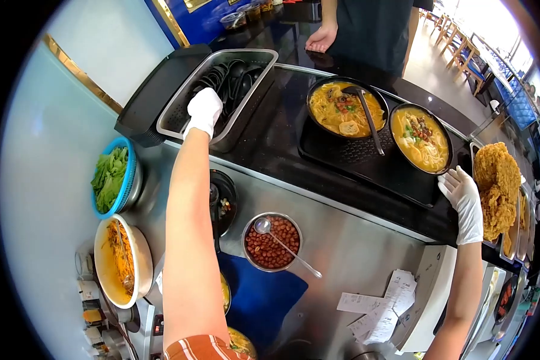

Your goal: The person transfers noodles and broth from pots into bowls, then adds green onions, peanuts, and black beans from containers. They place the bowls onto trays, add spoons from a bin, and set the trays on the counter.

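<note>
My left hand [204, 112], in a white glove, is closed over the near side of a perforated metal bin [259, 57]. Black soup spoons [229, 75] fill that bin; whatever the fingers hold is hidden. My right hand [464, 195], gloved too, is open, palm up, with its fingertips at the lower rim of a black bowl of noodle soup [422, 139]. That bowl sits at the right end of a black tray [348, 159]. Left of it on the tray, a second noodle bowl [336, 108] has a black spoon [369, 120] resting across its rim.
Across the counter stands a person in dark clothes, one hand [322, 38] low. Fried chicken [496, 189] is piled at right. Nearer are a bowl of peanuts [273, 242], paper slips [385, 309], a basket of lettuce [110, 178] and a tub of shredded orange food [122, 258]. Black trays [153, 93] are stacked at left.
</note>
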Action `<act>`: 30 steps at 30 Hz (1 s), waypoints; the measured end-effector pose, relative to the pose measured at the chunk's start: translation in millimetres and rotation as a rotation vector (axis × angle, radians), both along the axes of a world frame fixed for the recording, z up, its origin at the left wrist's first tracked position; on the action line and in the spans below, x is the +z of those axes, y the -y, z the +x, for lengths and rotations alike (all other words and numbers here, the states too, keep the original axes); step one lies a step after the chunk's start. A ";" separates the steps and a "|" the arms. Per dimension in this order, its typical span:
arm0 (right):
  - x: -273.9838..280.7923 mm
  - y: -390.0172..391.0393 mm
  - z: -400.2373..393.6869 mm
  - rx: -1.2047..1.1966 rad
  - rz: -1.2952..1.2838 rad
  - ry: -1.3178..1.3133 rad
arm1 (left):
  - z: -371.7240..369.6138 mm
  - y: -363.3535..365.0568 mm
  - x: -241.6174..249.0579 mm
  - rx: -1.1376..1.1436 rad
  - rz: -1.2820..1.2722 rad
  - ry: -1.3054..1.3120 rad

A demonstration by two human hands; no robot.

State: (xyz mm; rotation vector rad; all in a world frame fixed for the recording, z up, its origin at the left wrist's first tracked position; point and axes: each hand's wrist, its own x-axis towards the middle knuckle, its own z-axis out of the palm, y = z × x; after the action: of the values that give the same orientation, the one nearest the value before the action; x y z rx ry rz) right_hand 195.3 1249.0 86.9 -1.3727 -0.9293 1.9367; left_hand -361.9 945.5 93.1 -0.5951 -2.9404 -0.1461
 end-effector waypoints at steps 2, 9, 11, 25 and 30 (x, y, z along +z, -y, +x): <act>11.6 13.4 11.8 -0.014 0.042 0.037 | 2.0 3.5 2.2 -0.036 -0.015 -0.035; 58.3 89.3 -0.9 0.031 0.475 0.198 | 20.1 10.1 -5.3 -0.094 -0.006 -0.015; 68.7 107.5 -5.9 0.120 0.500 0.164 | 18.6 5.6 -14.1 -0.060 0.037 -0.048; 69.5 212.3 -67.9 0.546 0.418 -0.052 | 134.9 29.5 35.0 -0.126 1.463 1.611; 51.8 235.9 -99.1 0.486 0.506 -0.193 | 322.1 15.3 40.5 -0.365 1.162 2.126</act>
State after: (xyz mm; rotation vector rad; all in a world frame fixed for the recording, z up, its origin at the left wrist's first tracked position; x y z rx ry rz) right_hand 96.2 1013.0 138.8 -0.6975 -1.6258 1.9256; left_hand -39.8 930.2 133.6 -0.8640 -2.1879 -4.0363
